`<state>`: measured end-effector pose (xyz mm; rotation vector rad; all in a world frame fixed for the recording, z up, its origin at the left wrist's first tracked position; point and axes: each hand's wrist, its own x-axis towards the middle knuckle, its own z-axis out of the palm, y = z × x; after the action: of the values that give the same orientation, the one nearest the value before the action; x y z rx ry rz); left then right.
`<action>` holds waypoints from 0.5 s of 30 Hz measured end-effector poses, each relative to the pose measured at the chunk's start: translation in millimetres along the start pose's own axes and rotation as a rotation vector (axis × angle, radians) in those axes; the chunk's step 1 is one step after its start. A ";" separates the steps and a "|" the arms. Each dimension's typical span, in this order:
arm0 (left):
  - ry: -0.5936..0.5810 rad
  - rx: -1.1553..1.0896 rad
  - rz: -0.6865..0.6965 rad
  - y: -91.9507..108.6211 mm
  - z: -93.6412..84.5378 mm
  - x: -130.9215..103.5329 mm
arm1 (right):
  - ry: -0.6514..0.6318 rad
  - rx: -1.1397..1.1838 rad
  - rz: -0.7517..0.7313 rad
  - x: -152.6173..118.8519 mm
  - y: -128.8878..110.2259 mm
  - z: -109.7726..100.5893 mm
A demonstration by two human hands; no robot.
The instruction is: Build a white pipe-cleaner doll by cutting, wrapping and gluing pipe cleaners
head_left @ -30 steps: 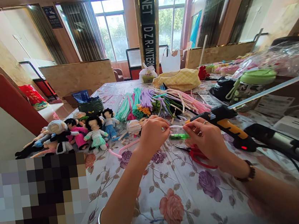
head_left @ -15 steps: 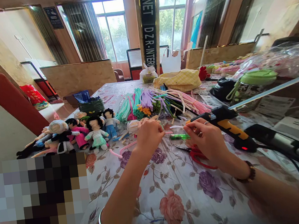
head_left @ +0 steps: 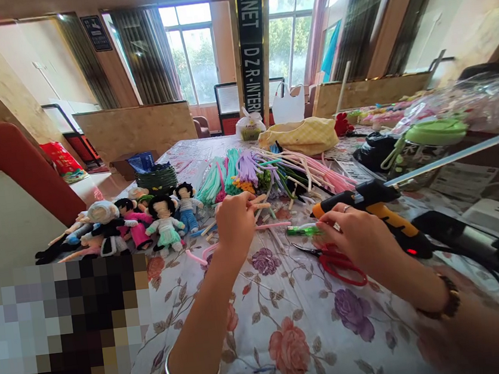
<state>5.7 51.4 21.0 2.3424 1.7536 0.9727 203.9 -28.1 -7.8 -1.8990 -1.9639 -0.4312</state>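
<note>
My left hand [head_left: 236,219] is closed around a small piece with beige fuzzy pipe-cleaner ends [head_left: 259,202] poking out past the fingers; the rest of it is hidden in the palm. Low over the table, my right hand [head_left: 356,232] has thumb and fingertips together at the end of a short white pipe cleaner [head_left: 310,224]. That strip lies just over a green lighter [head_left: 299,231]. Red-handled scissors [head_left: 340,265] lie beneath the right hand, blades pointing left. A pink pipe cleaner [head_left: 272,226] rests between the hands. Behind the right hand stands a black and yellow glue gun [head_left: 385,213].
Several small pipe-cleaner dolls [head_left: 163,221] stand at left. Bundles of coloured pipe cleaners [head_left: 247,169] lie ahead, before a yellow checked cloth bag [head_left: 300,136]. A green-lidded jar [head_left: 435,136] and a power strip [head_left: 454,242] are at right. A flowered tablecloth [head_left: 298,301] covers the table.
My right hand has lowered with the white pipe cleaner to beside the lighter. My left hand has shifted slightly left and turned, and beige ends now show past its fingers.
</note>
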 end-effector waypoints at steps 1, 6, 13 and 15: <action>0.002 0.016 -0.013 -0.2 -0.8 0.2 | -0.037 -0.046 0.003 -1.1 0.1 -3.8; -0.001 0.066 -0.077 -2.5 -4.6 0.8 | -0.157 -0.128 0.008 -5.5 -2.2 -21.3; 0.001 0.149 -0.227 -17.3 -15.5 3.2 | -0.414 -0.199 0.019 -8.9 -11.5 -32.0; 0.055 0.232 -0.253 -20.5 -18.4 3.1 | -0.448 -0.204 0.022 -9.1 -12.9 -31.5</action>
<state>-20.6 55.6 28.8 2.1567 2.2256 0.8429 192.9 -51.4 16.2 -2.3033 -2.2417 -0.2168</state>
